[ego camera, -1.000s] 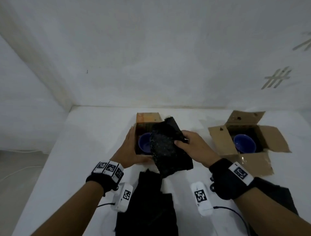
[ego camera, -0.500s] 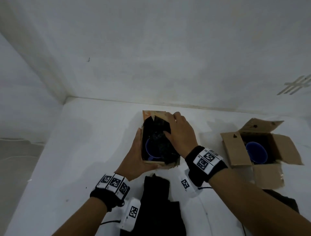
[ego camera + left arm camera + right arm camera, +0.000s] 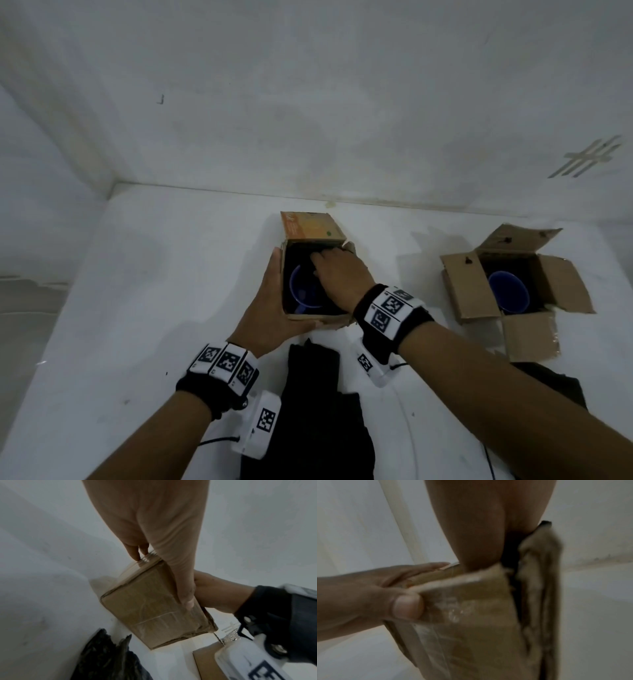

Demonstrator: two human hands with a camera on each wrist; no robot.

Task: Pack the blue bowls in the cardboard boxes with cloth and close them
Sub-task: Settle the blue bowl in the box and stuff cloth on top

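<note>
**Padding the Bowl**

The left hand [image 3: 270, 308] presses flat fingers on the brown cardboard box's [image 3: 318, 320] 9 o'clock side, likely to steady it. The round blue bowl [image 3: 301, 291] sits inside. The right hand [image 3: 337, 277] reaches in at 12 o'clock onto soft black cloth [image 3: 297, 254]. Whether it pinches the cloth, I cannot tell.

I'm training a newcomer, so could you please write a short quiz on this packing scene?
1. True or false: the brown cardboard box on the right has its flaps shut.
2. The loose cloth heap on the white table is: A black; B red; C yellow.
3. Fill in: the ____ hand steadies the middle cardboard box while the right hand reaches in.
Key: 1 false; 2 A; 3 left hand.
</note>
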